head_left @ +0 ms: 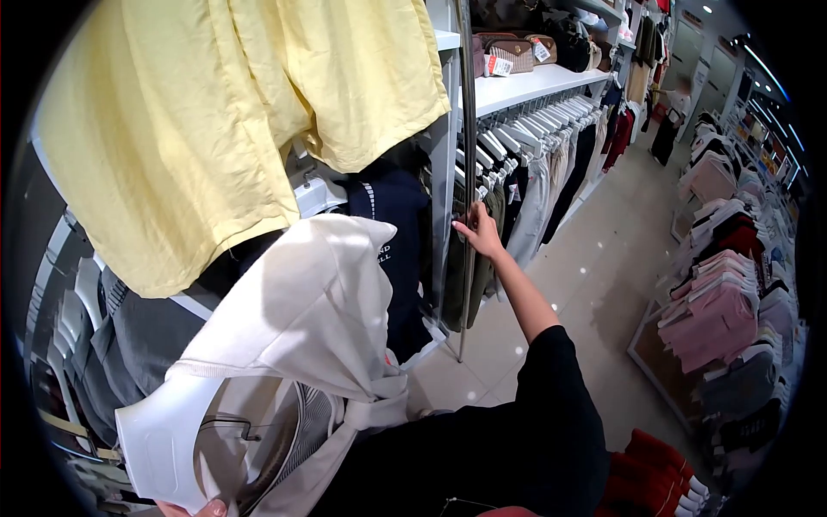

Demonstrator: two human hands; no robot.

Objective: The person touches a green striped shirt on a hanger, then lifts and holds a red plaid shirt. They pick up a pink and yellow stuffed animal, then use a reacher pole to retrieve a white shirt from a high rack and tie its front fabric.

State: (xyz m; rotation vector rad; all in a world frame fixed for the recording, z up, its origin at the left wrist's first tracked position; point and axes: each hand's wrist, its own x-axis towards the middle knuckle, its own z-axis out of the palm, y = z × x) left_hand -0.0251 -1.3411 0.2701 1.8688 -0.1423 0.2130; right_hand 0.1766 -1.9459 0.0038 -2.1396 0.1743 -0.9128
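At the bottom left, my left hand (202,508) shows only in part, its fingers closed on the lower edge of a white hanger (159,439). A cream hooded garment (293,293) with a tied front drapes over that hanger, and its metal hook shows inside the neck. My right arm reaches forward, and my right hand (480,231) has its fingers closed round an upright metal pole (468,155). Yellow shorts (198,129) hang above the cream garment. Behind it hangs a navy garment (388,233) with white lettering.
Trousers (527,207) hang under a white shelf (543,90) holding bags. Grey garments (151,345) hang at left. Racks of pink and other clothes (711,319) line the right side. Red garments (642,474) are at lower right. Another person (670,121) stands far down the aisle.
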